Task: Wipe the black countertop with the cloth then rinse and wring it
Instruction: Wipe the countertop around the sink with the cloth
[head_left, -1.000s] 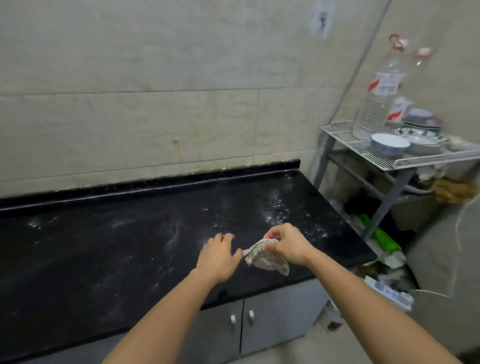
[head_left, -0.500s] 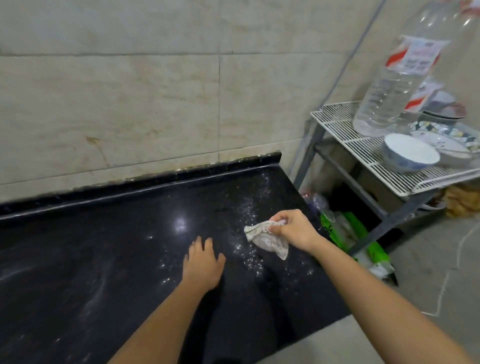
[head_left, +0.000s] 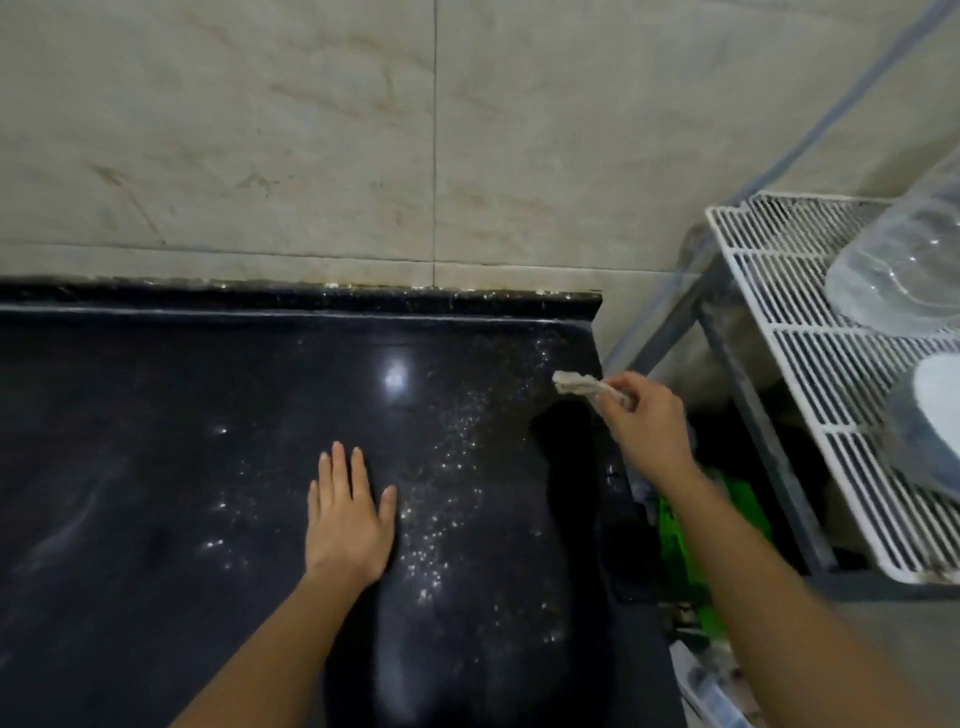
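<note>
Here we see the cloth (head_left: 575, 383), a pale, bunched rag. It sticks out leftward from the right hand (head_left: 644, 428) over the far right corner of the black countertop (head_left: 182, 426), just beside its right edge. The right hand's fingers are curled round the cloth and pinch it, so only one blurred end shows, and we cannot tell whether that end touches the stone. The left hand (head_left: 345, 514) lies flat on the countertop, palm down, with its fingers straight and close together and the thumb spread out to the side. It is well apart from the cloth.

Between the two hands a band of white specks (head_left: 452, 467) runs from the back corner toward the front edge. A bright spot of light reflects on the stone behind the left hand. A raised black lip (head_left: 311, 297) borders the back of the counter under the beige tiled wall (head_left: 311, 130).

To the right stands a white wire rack (head_left: 800, 395) on a grey frame. It holds a clear plastic bottle (head_left: 904, 270) and a white bowl (head_left: 937, 395). Something bright green (head_left: 685, 535) lies low between the counter and the rack.
</note>
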